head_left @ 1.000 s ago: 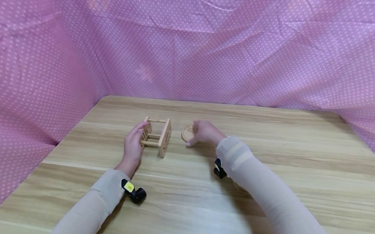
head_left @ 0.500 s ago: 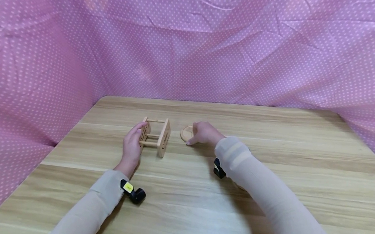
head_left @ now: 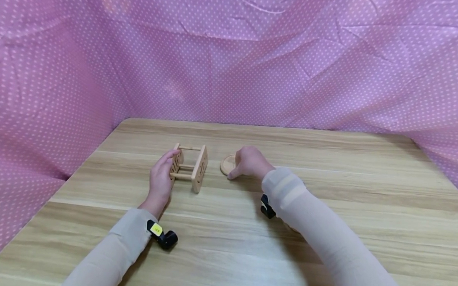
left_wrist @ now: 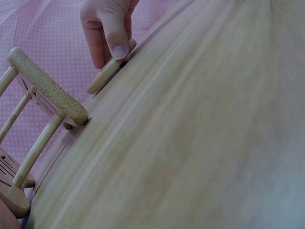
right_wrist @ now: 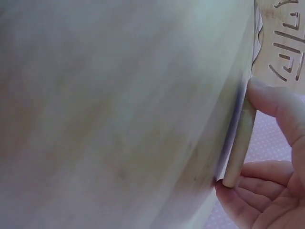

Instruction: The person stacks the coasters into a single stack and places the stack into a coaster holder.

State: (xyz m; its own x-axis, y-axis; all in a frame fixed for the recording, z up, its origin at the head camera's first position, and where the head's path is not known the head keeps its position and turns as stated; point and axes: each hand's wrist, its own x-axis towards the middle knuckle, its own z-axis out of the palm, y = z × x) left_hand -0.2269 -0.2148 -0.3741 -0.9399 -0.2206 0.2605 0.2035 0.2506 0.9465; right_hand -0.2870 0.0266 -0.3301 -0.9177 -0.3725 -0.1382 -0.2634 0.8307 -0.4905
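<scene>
A small wooden rack (head_left: 200,169) stands on the table left of centre. Its two side panels have cut-out patterns, and thin round bars join them. My left hand (head_left: 161,177) holds the rack's left panel, fingers lying along it; the thumb is hard to make out. To the right of the rack, my right hand (head_left: 250,162) pinches a round wooden disc (head_left: 227,164) with a raised rim. In the right wrist view, the thumb and fingers sit on opposite edges of the disc (right_wrist: 240,143). It lies at or just above the tabletop, and the hand hides its right part.
The wood-grain table (head_left: 217,253) stretches out in front and to both sides. Pink dotted cloth (head_left: 226,67) hangs along its back and left. A pale curved edge (head_left: 290,228) peeks out from under the right forearm, mostly hidden.
Both hands, the rack and the disc keep nearly the same places. Only a slight shift of the view and of the right hand's knuckles shows.
</scene>
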